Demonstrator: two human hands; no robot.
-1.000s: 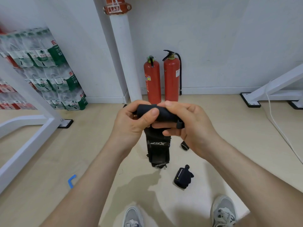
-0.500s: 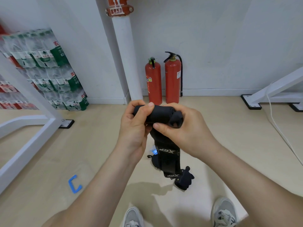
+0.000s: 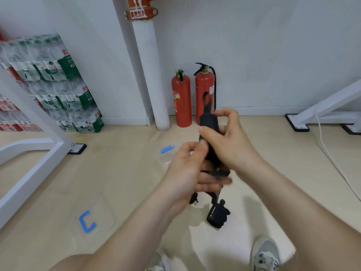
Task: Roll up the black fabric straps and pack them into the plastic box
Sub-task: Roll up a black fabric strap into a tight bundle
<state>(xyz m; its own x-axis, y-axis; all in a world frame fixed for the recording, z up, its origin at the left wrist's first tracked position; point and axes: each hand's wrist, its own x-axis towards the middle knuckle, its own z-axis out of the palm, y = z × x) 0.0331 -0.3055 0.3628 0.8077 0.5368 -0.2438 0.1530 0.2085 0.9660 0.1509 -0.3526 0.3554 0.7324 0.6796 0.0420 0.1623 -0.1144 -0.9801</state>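
Far left, shrink-wrapped packs of bottled water (image 3: pixel 58 85) are stacked against the wall behind a white frame leg (image 3: pixel 29 173). On the floor (image 3: pixel 117 182) lies a clear plastic piece with a blue clasp (image 3: pixel 86 222). A second clear piece with a blue clasp (image 3: pixel 167 149) sits further back, near the white pipe (image 3: pixel 150 75). I cannot tell which is the box and which the lid.

The left hand (image 3: pixel 187 173) meets the lower part of the black strap (image 3: pixel 209 120), its grip a pinch of thumb and forefinger on the roll's edge. The other fingers lie straighter under the loose tail and are blurred.

The strap is held in mid-air, rolled into a roughly upright cylinder in front of two red fire extinguishers (image 3: pixel 181 100). The right hand (image 3: pixel 228 141) has its grip closed round the roll, thumb on the near side and fingers curled over the top.

Below the hands, a second strap (image 3: pixel 216 216) lies bundled on the floor, near a grey shoe (image 3: pixel 265 253). Far right, a white cable (image 3: pixel 328 153) trails past another white frame (image 3: pixel 322 106).
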